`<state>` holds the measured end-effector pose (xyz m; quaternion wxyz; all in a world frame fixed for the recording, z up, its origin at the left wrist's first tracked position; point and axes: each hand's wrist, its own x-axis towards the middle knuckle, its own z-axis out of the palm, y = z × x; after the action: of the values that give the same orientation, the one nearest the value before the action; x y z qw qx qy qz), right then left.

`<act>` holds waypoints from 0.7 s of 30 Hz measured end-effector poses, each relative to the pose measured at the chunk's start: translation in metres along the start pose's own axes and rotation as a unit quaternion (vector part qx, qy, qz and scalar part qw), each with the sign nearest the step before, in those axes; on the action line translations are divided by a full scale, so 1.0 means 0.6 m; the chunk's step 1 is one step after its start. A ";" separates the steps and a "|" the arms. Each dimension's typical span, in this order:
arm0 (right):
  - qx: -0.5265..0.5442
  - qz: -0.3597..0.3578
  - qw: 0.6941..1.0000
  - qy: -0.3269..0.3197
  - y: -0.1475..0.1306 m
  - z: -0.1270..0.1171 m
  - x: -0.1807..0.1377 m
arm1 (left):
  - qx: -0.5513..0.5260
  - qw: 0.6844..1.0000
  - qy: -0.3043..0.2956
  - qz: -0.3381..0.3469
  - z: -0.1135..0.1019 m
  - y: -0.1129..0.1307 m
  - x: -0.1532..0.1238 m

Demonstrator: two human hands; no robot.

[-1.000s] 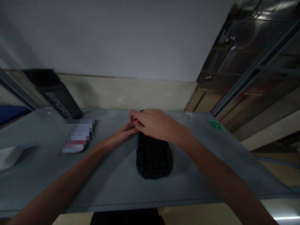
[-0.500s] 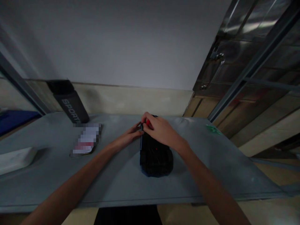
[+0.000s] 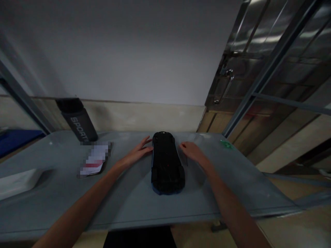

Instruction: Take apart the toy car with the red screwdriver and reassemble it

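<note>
A toy car (image 3: pixel 167 162) lies upside down on the grey table, its black underside facing up and a bluish body edge showing below. My left hand (image 3: pixel 139 151) is open at the car's left side, fingers spread, fingertips at its edge. To the right of the car, my right hand (image 3: pixel 192 151) is closed and apart from it. A thin dark shaft, that of a screwdriver (image 3: pixel 186 161), sticks out beneath this hand; its handle is hidden in the fingers.
A dark sports bottle (image 3: pixel 80 122) stands at the back left, with a phone (image 3: pixel 94 160), its screen blurred out, in front of it. A white object (image 3: pixel 20 182) lies at the left edge. Small green pieces (image 3: pixel 227 144) lie at the back right. Metal frame posts rise at both sides.
My right hand has moved off the car's underside to its right, taking the red-handled screwdriver along. My left hand has stayed at the car's left side. The view has shifted slightly.
</note>
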<state>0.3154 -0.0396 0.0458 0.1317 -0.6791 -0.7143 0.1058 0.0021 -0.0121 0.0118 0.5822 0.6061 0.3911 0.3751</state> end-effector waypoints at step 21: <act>-0.034 -0.009 0.999 0.028 -0.025 0.026 -0.005 | 0.426 0.889 0.113 0.127 0.009 -0.015 0.007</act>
<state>0.2965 -0.0428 0.0361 0.1292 -0.6792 -0.7199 0.0610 0.0085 -0.0105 0.0025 0.1676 0.7936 0.4965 0.3092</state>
